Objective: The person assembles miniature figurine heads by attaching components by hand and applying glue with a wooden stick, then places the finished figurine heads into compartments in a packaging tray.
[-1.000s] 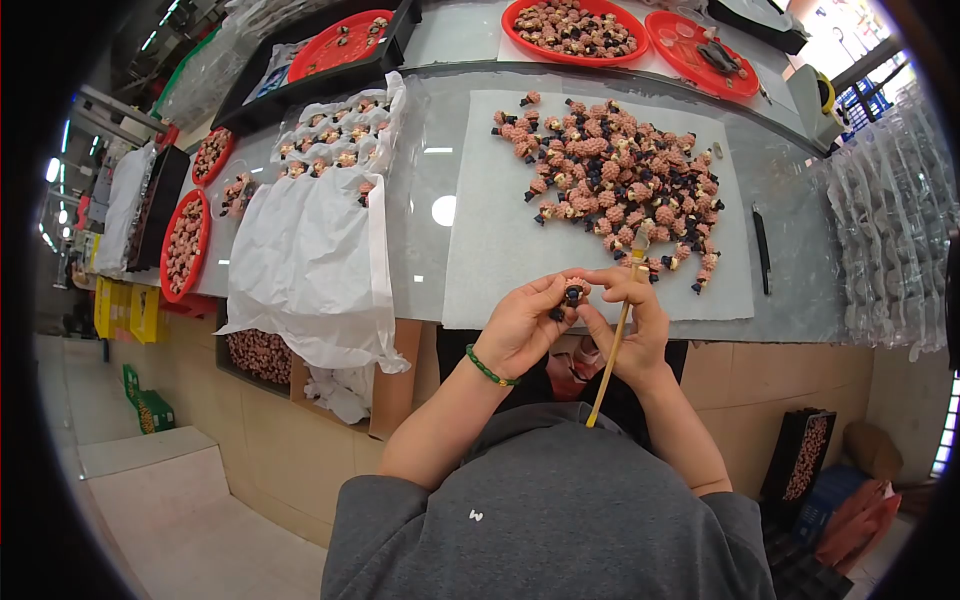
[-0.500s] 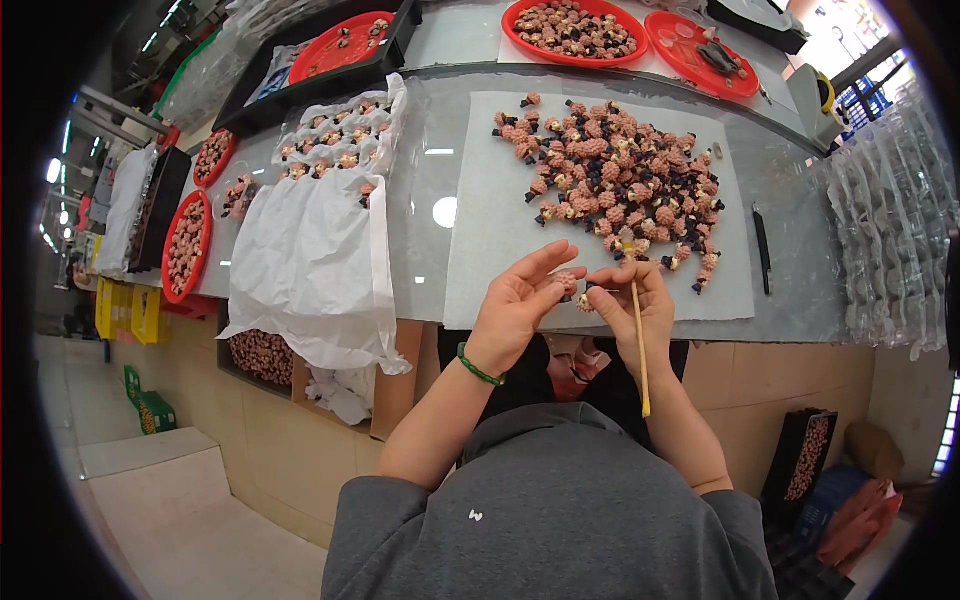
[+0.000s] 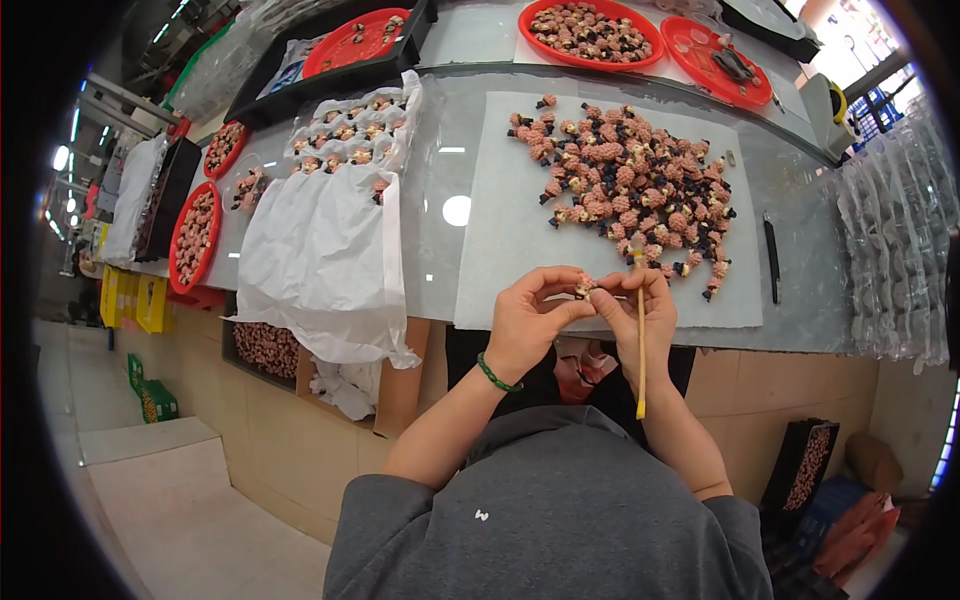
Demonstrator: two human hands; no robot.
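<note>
My left hand, with a green bracelet on its wrist, pinches a small pink-and-cream figurine. From the other side, the fingertips of my right hand close on the same figurine. A thin, yellow-handled brush is also tucked in my right hand, its handle pointing back toward me. Just beyond the hands, a heap of similar figurines with knobbly pink tops and dark parts lies on a white sheet. My fingers partly hide the held figurine.
A white moulded tray of figurines, partly covered by white paper, sits left. Red trays stand at the back and far left. A black pen and stacked clear plastic trays are on the right.
My hands have come together. The pieces held apart between my fingertips are now at one spot, and my left fingers have curled in. The view has shifted slightly.
</note>
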